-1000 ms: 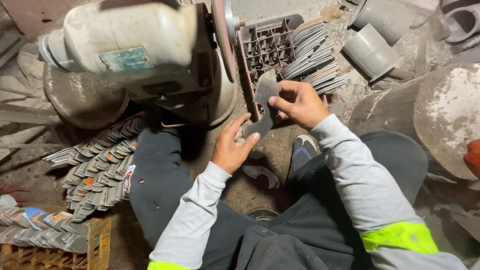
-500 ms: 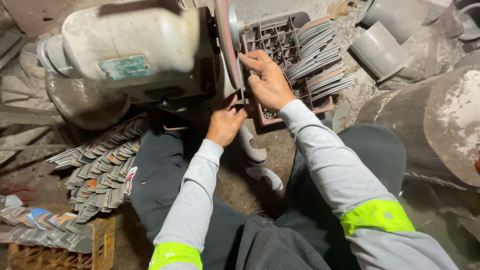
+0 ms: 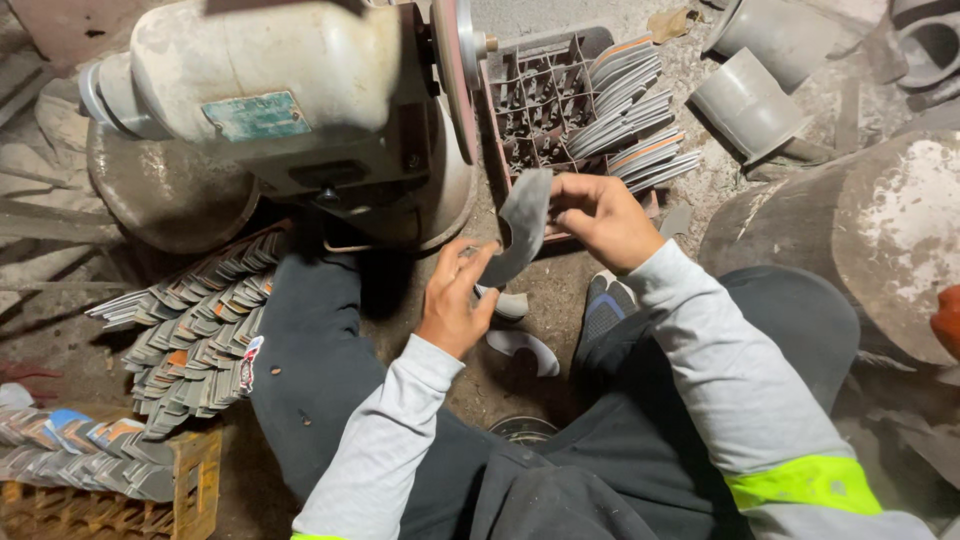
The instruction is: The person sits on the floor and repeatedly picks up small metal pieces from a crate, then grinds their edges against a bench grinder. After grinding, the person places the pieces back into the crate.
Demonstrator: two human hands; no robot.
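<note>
- Two hands are closed on one grey blade (image 3: 524, 225).
- Top edge pinched by right hand (image 3: 605, 220); lower end gripped by left hand (image 3: 455, 300), below the wheel (image 3: 460, 70).

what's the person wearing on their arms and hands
Both hands are bare, no gloves: the left hand and the right hand. Each arm is in a long light grey sleeve reaching to the wrist. A bright yellow-green band circles the right sleeve near the upper arm; a sliver of the same colour shows at the bottom edge on the left sleeve.
</note>
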